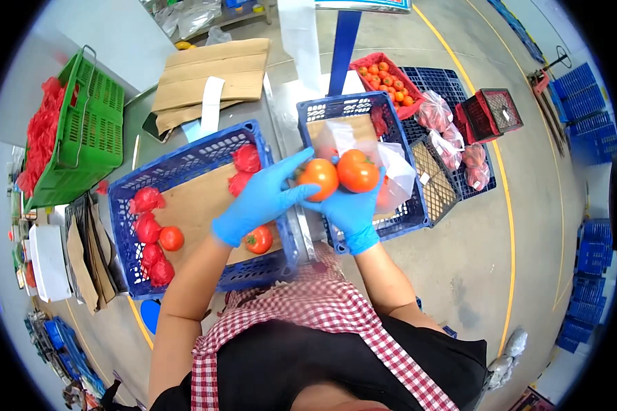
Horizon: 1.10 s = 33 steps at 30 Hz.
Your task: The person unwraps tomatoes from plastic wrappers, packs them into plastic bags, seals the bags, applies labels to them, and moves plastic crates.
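Both hands wear blue gloves and meet above the near edge of the right-hand blue crate [418, 198]. My left hand [264, 195] closes its thumb and fingers round a ripe tomato [320, 179]. Cupped in my right hand [353, 214] is a second tomato [358, 171], touching the first. Behind the hands, a clear plastic bag [395, 168] lies in that crate, partly hidden. Under my left forearm stands the left blue crate [202, 147], lined with cardboard. It holds loose tomatoes [171, 238] and several red mesh-wrapped bundles [147, 227].
A green crate [92, 127] full of red netting stands at the left. Flattened cardboard [209, 79] lies beyond the left crate. At the right are a red-lined crate of tomatoes [389, 81], bagged produce [434, 113] and a black crate [498, 111]. A blue post [344, 51] rises ahead.
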Available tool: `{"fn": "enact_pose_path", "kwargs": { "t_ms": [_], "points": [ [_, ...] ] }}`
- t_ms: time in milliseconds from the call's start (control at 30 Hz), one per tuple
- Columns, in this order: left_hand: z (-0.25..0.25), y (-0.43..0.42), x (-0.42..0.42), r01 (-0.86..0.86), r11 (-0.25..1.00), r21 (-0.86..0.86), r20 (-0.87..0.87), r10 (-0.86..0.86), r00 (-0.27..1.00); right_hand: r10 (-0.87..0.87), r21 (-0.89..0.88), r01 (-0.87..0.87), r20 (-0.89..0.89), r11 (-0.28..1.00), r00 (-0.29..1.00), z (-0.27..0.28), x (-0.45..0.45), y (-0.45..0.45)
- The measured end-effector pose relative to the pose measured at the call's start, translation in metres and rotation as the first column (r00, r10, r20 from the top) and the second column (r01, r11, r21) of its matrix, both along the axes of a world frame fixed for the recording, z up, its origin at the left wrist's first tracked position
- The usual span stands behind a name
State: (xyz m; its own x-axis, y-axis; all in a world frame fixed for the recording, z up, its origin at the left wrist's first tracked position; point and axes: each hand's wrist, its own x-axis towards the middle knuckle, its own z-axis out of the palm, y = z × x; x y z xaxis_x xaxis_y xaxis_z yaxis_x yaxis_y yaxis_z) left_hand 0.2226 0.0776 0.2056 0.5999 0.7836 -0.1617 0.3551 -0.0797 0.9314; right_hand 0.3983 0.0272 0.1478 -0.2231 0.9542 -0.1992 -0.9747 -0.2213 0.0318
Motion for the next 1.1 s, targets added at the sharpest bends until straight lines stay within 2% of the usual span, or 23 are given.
{"fn": "enact_pose_path", "kwargs": {
  "t_ms": [33,67,100,133,200,267,300,367,433,467,500,533,567,633,667,767,800,900,933,967,1033,1067,1100],
  "points": [
    [-0.006,0.008,0.013,-0.002,0.991,0.131,-0.090,0.014,0.996,-0.008,0.014,0.007,0.043,1.000,0.999,-0.006,0.016,0.003],
    [-0.009,0.014,0.030,0.005,0.966,0.259,-0.176,0.042,0.983,-0.104,0.116,0.048,0.544,0.992,0.833,-0.011,0.031,0.007],
    [-0.015,0.020,0.046,0.025,0.925,0.380,-0.258,0.080,0.963,-0.152,0.138,0.062,0.899,0.988,0.410,-0.016,0.045,0.011],
    [-0.037,0.033,0.060,-0.004,0.928,0.374,-0.211,0.089,0.973,-0.139,0.111,0.085,0.821,0.990,0.554,-0.026,0.064,0.015],
    [-0.102,0.059,0.094,-0.163,0.926,0.340,-0.176,0.233,0.956,-0.119,0.048,0.113,0.601,0.992,0.791,-0.050,0.106,0.026],
    [-0.144,0.078,0.127,-0.331,0.937,0.112,-0.190,0.347,0.918,-0.101,-0.021,0.113,0.319,0.993,0.942,-0.077,0.143,0.035],
    [-0.157,0.084,0.141,-0.410,0.912,-0.005,-0.208,0.400,0.892,-0.065,-0.061,0.094,0.370,0.994,0.927,-0.093,0.156,0.037],
    [-0.173,0.084,0.171,-0.559,0.814,0.156,-0.405,0.569,0.716,0.012,-0.148,0.064,0.466,0.987,0.885,-0.125,0.180,0.033],
    [-0.196,0.090,0.178,-0.566,0.824,0.030,-0.361,0.537,0.762,0.059,-0.212,0.059,0.509,0.975,0.859,-0.142,0.193,0.025],
    [-0.208,0.098,0.170,-0.467,0.867,-0.172,-0.194,0.435,0.879,0.066,-0.255,0.094,0.553,0.962,0.831,-0.149,0.196,0.023],
    [-0.208,0.103,0.163,-0.320,0.881,-0.348,0.002,0.342,0.940,0.077,-0.298,0.130,0.594,0.946,0.801,-0.156,0.199,0.019],
    [-0.208,0.105,0.157,-0.085,0.911,-0.404,0.095,0.134,0.986,0.111,-0.292,0.113,0.650,0.950,0.752,-0.163,0.200,0.015],
    [-0.209,0.103,0.157,-0.065,0.768,-0.638,0.126,0.187,0.974,0.142,-0.285,0.093,0.702,0.954,0.697,-0.170,0.200,0.012],
    [-0.164,0.090,0.153,0.024,0.324,-0.946,0.129,0.307,0.943,0.198,-0.280,0.052,0.788,0.959,0.582,-0.182,0.195,0.005],
    [-0.149,0.086,0.146,0.022,0.365,-0.931,0.128,0.266,0.955,0.193,-0.293,0.059,0.755,0.954,0.627,-0.164,0.185,0.005],
    [-0.146,0.079,0.119,-0.044,0.457,-0.888,0.022,0.138,0.990,0.301,-0.288,-0.097,0.940,0.953,0.163,-0.135,0.173,0.012],
    [-0.148,0.078,0.110,0.024,0.403,-0.915,0.103,0.174,0.979,0.299,-0.300,-0.173,0.954,0.938,-0.035,-0.130,0.170,0.015],
    [-0.147,0.067,0.090,0.000,0.337,-0.941,0.056,0.156,0.986,0.076,-0.165,-0.289,0.952,0.943,-0.296,-0.137,0.156,0.025],
    [-0.156,0.062,0.088,0.074,0.325,-0.943,0.143,0.192,0.971,-0.034,-0.133,-0.323,0.886,0.937,-0.463,-0.141,0.147,0.027],
    [-0.158,0.056,0.090,0.049,0.342,-0.938,0.145,0.262,0.954,-0.141,-0.118,-0.383,0.800,0.916,-0.583,-0.147,0.134,0.026],
    [-0.153,0.046,0.098,0.002,0.370,-0.929,0.160,0.397,0.904,-0.355,-0.120,-0.494,0.554,0.861,-0.753,-0.155,0.111,0.017],
    [-0.156,0.048,0.097,0.002,0.396,-0.918,0.170,0.389,0.905,-0.488,0.010,-0.545,0.461,0.838,-0.741,-0.168,0.110,0.014],
    [-0.161,0.052,0.094,-0.003,0.559,-0.829,0.130,0.198,0.972,-0.310,-0.086,-0.423,0.553,0.902,-0.773,-0.179,0.111,0.015]
  ]
}}
